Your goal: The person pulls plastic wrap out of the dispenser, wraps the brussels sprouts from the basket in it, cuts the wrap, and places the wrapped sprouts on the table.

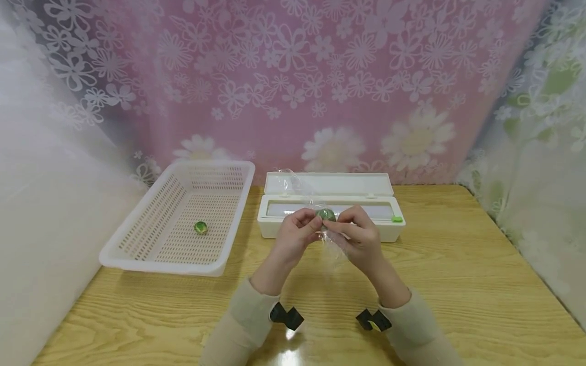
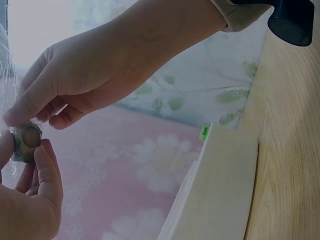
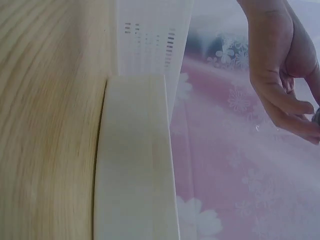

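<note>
A pale cloth (image 1: 50,168) hung down the far left, close beside a white plastic basket (image 1: 165,268) with slotted walls and floor. In the basket lay one small round item (image 1: 200,227), glossy green with yellowish patches, toward the near right part of the floor. A narrow strip of table (image 1: 462,264) ran between the basket's right rim and a long white box (image 1: 391,232).

In front of the box, above the table, the person's left hand (image 1: 293,235) gripped a green ball (image 1: 326,215) between thumb and fingers. The ball was small, darkish green and shiny, and the left wrist view showed a flatter face with a brownish ring. Clear, crinkled film (image 1: 333,248) clung about it, one end rising behind toward the box's lid, the other trailing below the hands. The right hand (image 1: 362,236) had its thumb and forefinger closed in a tight pinch on the film at the ball's right side.

The box's lid (image 1: 352,184) stood open at the back; inside lay a whitish roll (image 1: 384,211), and a green tab (image 1: 397,219) sat at the right end. To the right, open wood stretched to the table's slanting edge, beside a leaf-patterned cloth (image 1: 545,168).
</note>
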The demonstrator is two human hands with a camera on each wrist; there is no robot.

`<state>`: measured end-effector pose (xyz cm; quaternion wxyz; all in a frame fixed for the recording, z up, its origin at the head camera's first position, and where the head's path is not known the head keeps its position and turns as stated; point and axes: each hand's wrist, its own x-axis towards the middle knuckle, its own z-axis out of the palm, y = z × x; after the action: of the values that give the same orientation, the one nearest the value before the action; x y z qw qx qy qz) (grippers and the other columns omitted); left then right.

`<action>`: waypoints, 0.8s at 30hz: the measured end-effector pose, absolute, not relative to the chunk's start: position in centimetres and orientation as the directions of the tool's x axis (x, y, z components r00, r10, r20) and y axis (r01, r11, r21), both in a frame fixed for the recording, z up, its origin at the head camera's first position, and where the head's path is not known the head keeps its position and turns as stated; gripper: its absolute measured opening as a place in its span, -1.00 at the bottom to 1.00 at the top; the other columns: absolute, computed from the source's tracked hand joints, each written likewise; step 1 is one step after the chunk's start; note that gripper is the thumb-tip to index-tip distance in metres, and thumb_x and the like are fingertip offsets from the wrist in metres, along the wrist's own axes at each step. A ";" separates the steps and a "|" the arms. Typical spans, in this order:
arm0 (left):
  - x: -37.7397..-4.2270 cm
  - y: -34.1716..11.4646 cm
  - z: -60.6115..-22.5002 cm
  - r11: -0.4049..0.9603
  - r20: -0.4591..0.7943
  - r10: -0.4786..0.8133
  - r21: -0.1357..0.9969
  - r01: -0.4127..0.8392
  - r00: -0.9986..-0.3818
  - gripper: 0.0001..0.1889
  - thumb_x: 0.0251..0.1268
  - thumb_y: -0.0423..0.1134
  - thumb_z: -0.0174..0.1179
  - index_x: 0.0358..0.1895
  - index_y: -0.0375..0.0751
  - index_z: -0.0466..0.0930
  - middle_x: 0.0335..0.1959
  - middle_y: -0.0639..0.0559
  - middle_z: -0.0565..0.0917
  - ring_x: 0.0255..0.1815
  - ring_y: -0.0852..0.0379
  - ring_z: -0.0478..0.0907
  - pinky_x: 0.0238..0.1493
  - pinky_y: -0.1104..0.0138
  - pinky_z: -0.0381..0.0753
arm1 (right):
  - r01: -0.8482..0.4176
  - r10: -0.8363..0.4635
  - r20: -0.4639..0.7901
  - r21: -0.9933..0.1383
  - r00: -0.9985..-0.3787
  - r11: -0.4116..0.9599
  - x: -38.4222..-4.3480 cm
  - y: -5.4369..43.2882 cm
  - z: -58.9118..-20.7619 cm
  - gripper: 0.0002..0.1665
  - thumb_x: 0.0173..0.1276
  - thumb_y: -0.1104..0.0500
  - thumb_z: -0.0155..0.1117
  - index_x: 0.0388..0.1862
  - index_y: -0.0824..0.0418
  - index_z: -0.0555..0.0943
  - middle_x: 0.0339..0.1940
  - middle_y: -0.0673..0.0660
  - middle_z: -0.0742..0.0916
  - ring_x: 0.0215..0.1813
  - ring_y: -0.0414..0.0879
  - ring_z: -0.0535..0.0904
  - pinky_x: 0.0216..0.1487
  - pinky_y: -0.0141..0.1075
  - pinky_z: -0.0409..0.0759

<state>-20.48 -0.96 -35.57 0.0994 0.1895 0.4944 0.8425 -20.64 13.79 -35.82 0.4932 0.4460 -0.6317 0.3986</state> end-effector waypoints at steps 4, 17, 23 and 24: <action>-19.9 -0.8 -35.3 -0.509 0.251 0.325 0.859 0.055 -0.912 -0.79 -0.13 -0.12 0.26 -0.40 -0.09 0.52 -0.46 0.09 0.56 -0.44 0.27 0.50 -0.41 0.48 0.52 | -0.964 -0.086 0.966 -0.231 -0.243 0.135 -20.3 13.5 -35.9 -0.68 0.22 0.19 0.19 -0.56 0.46 0.60 -0.58 0.20 0.50 -0.48 -0.17 0.36 -0.49 -0.51 0.36; -19.5 -0.7 -35.5 -0.431 0.393 0.308 0.869 0.241 -0.866 -0.32 -0.14 -0.01 0.26 -0.10 -0.58 0.32 -0.32 0.12 0.56 -0.31 0.24 0.52 -0.36 0.40 0.56 | -0.682 0.010 0.714 -0.664 -0.700 -0.307 -18.8 13.4 -35.5 -0.86 0.07 0.25 0.32 -0.46 0.15 0.50 -0.46 -0.03 0.55 -0.44 -0.27 0.39 -0.47 -0.52 0.39; -19.6 -0.8 -35.4 -0.423 0.413 0.352 0.870 0.251 -0.840 -0.28 -0.08 -0.02 0.21 -0.05 -0.66 0.27 -0.30 0.13 0.55 -0.29 0.25 0.54 -0.38 0.40 0.57 | -0.382 -0.139 0.528 -0.749 -0.838 -0.541 -18.7 13.6 -35.1 -0.80 0.03 0.25 0.35 -0.40 0.16 0.49 -0.39 0.00 0.54 -0.39 -0.26 0.44 -0.36 -0.50 0.47; -19.5 -0.8 -35.4 -0.421 0.413 0.358 0.872 0.250 -0.837 -0.28 -0.08 -0.01 0.21 -0.04 -0.65 0.27 -0.30 0.13 0.55 -0.29 0.25 0.54 -0.38 0.40 0.57 | -0.347 -0.161 0.507 -0.755 -0.847 -0.557 -18.7 13.6 -35.1 -0.80 0.04 0.26 0.34 -0.40 0.17 0.48 -0.40 0.00 0.54 -0.38 -0.25 0.44 -0.35 -0.50 0.47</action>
<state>-19.54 -0.80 -35.40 0.0337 0.2832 0.5368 0.7940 -18.72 13.60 -35.07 0.0554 0.2712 -0.4675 0.8395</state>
